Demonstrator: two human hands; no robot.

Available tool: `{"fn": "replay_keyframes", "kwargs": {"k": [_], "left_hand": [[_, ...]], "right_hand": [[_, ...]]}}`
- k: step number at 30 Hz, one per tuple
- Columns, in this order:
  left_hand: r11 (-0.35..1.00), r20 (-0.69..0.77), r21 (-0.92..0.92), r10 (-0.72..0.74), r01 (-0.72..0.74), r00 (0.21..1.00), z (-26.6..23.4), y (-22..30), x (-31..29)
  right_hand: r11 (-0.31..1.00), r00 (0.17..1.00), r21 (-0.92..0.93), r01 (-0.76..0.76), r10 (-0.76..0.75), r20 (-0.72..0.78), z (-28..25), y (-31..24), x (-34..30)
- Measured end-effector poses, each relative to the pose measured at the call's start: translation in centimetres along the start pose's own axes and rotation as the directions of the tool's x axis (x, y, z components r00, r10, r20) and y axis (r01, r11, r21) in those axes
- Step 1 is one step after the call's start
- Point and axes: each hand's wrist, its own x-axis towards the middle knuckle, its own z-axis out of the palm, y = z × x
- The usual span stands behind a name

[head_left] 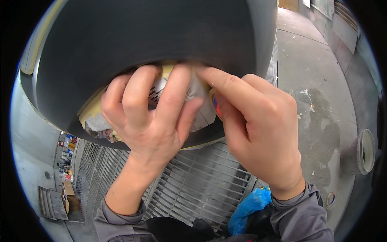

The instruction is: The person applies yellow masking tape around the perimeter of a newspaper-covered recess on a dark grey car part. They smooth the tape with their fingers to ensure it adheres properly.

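A large dark, curved panel [161, 32] fills the upper part of the view, with an arched opening along its lower side. Printed paper [202, 117] covers the opening, and yellow masking tape [90, 104] runs along its edge. My left hand [151, 105] is spread over the paper, its fingertips at the arch's upper edge. Beside it, my right hand [258, 117] is closed around a roll of masking tape [217, 107], mostly hidden by the fingers. The right index finger presses at the same edge, where the fingertips look blurred.
Below lies a metal floor grate [189, 177]. A blue plastic bag [252, 205] is near my right forearm. On the right floor are a round, open-ended container [365, 151] and a small ring [330, 199]. A cardboard box [70, 195] and several small colourful items [66, 149] stand at left.
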Motion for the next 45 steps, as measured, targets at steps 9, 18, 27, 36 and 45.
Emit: {"fn": "replay_keyframes", "kwargs": {"k": [9,18,27,36,45], "left_hand": [[1.000,0.037,-0.001,0.003,-0.003,0.999,-0.4,0.2,0.0],[0.997,0.124,0.018,0.075,-0.078,0.989,-1.3,-0.3,0.6],[0.988,0.127,0.075,0.126,-0.136,0.984,-1.3,-0.5,1.0],[0.986,0.112,0.061,0.145,-0.152,0.983,-1.2,-0.6,1.3],[0.985,0.151,0.080,0.140,-0.153,0.979,-1.7,-0.2,1.3]], "right_hand": [[1.000,0.998,0.012,0.017,-0.016,-0.058,0.2,0.2,-0.4],[0.999,0.999,0.027,-0.038,0.038,-0.006,-0.1,0.2,-0.8],[0.996,0.975,0.010,-0.086,0.082,0.206,-0.3,0.9,-2.2],[0.983,0.976,0.143,-0.114,0.084,0.199,0.0,1.5,-1.9],[0.990,0.987,0.103,-0.092,0.077,0.141,0.6,0.7,-2.0]]}}
